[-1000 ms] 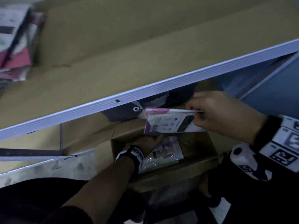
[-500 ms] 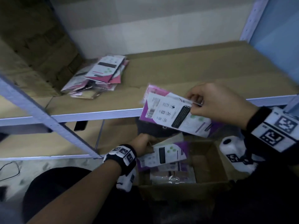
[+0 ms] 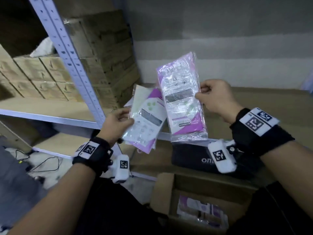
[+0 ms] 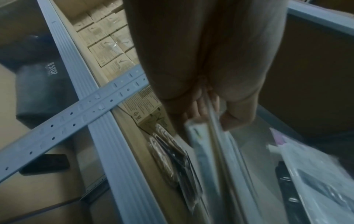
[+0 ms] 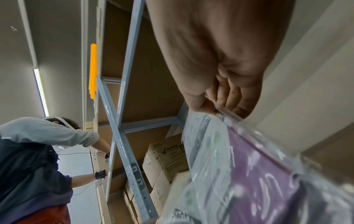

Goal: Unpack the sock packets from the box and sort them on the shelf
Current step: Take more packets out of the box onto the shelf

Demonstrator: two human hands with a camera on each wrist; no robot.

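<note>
My right hand (image 3: 205, 95) pinches the edge of a purple-and-white sock packet (image 3: 183, 102) in clear plastic, held upright in front of the shelf (image 3: 254, 102). In the right wrist view thumb and fingers (image 5: 228, 98) clamp the same packet (image 5: 249, 166). My left hand (image 3: 122, 119) grips a second sock packet (image 3: 145, 122), tilted, just left of the first; its edge shows between the fingers (image 4: 201, 106) in the left wrist view. The open cardboard box (image 3: 162, 197) sits below, with more packets (image 3: 201, 212) inside.
A grey metal upright (image 3: 67, 53) rises at the left, with stacked brown cartons (image 3: 39, 77) behind it and beside it. A dark box (image 3: 191, 158) lies under the shelf. Cables (image 3: 42, 165) trail on the floor. Another person (image 5: 38, 151) works at the rack.
Both hands have risen from the box to shelf height. The left hand lifted a packet out of the box, and the right hand's packet turned from lying flat to upright.
</note>
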